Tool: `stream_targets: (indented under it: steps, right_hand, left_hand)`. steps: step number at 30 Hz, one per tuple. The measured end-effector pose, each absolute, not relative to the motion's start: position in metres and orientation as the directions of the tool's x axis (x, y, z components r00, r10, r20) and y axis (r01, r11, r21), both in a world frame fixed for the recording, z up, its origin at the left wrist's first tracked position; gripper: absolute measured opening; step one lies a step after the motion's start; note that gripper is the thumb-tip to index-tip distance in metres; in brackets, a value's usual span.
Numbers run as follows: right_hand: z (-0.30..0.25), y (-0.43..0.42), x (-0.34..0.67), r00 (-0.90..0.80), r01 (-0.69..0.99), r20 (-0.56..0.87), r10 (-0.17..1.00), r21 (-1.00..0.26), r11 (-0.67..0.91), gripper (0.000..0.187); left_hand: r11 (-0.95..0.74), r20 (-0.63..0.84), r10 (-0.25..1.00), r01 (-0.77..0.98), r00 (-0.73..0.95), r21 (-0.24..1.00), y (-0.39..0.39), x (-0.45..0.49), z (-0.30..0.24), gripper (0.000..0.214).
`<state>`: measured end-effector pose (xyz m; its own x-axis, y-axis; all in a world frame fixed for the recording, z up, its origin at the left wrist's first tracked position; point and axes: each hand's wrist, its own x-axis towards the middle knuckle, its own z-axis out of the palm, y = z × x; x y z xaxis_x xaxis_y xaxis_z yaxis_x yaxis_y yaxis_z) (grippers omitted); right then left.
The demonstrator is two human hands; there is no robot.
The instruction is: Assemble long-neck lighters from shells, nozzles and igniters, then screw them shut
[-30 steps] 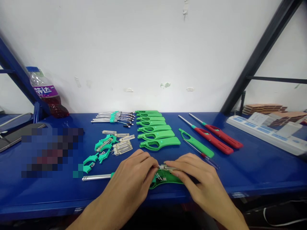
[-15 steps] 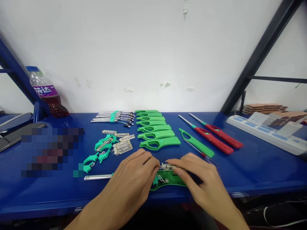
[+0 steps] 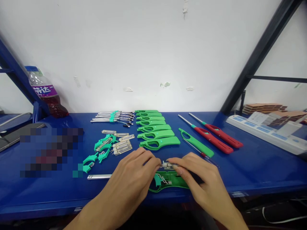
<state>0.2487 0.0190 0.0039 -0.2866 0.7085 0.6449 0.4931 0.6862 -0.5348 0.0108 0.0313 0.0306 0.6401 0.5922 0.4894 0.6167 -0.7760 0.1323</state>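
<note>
My right hand (image 3: 202,179) pinches a clear fuel tank (image 3: 167,165) between thumb and fingers, its white valve end pointing left. At that end the fingertips of my left hand (image 3: 135,174) are pressed together; whatever lies between them is too small to make out. Just below both hands lies an open green lighter shell (image 3: 177,182), its hollow side up. Inside it sit a teal trigger (image 3: 157,180) and some pale wires (image 3: 164,179). A silver barrel (image 3: 99,176) sticks out to the left, partly behind my left wrist.
Behind are several green half shells (image 3: 159,142), clear tanks (image 3: 122,147), teal triggers (image 3: 91,159) and silver barrels with wires (image 3: 103,119). Two red lighters (image 3: 213,140), a green shell (image 3: 200,145) and a power strip (image 3: 263,132) lie right. A drink bottle (image 3: 48,95) stands left.
The shell has dropped slightly away from the tank, showing more of its inside. The barrel has shifted a little right. Both hands keep their pinch in almost the same place.
</note>
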Motion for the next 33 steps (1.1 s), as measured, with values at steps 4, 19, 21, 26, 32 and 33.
stream_targets:
  steps: [4,19,21,26,32,33]
  right_hand:
    - [0.0021,0.0185,0.2484,-0.272,0.502,0.653,0.707,-0.53,0.683,0.023]
    - [-0.0013,0.0211,0.251,-0.286,0.474,0.673,0.683,-0.52,0.711,0.029]
    - [-0.0015,0.0217,0.2514,-0.286,0.47,0.67,0.686,-0.526,0.709,0.03]
    - [-0.0007,0.021,0.2522,-0.299,0.454,0.662,0.687,-0.535,0.712,0.028]
    - [-0.0009,0.0197,0.253,-0.31,0.448,0.657,0.687,-0.537,0.715,0.029]
    - [-0.0008,0.0198,0.253,-0.312,0.448,0.656,0.687,-0.537,0.715,0.029]
  left_hand:
    - [-0.74,0.5,0.661,0.599,0.56,0.307,0.0349,0.0098,0.0342,0.014]
    - [-0.714,0.513,0.694,0.572,0.504,0.404,0.0353,0.0123,0.0335,0.017]
    - [-0.731,0.531,0.675,0.563,0.512,0.386,0.035,0.0125,0.0323,0.017]
    - [-0.752,0.553,0.647,0.559,0.525,0.349,0.0325,0.014,0.0321,0.017]
    - [-0.776,0.601,0.596,0.576,0.533,0.258,0.0318,0.0167,0.031,0.018]
    - [-0.78,0.606,0.588,0.574,0.535,0.249,0.032,0.0171,0.0308,0.018]
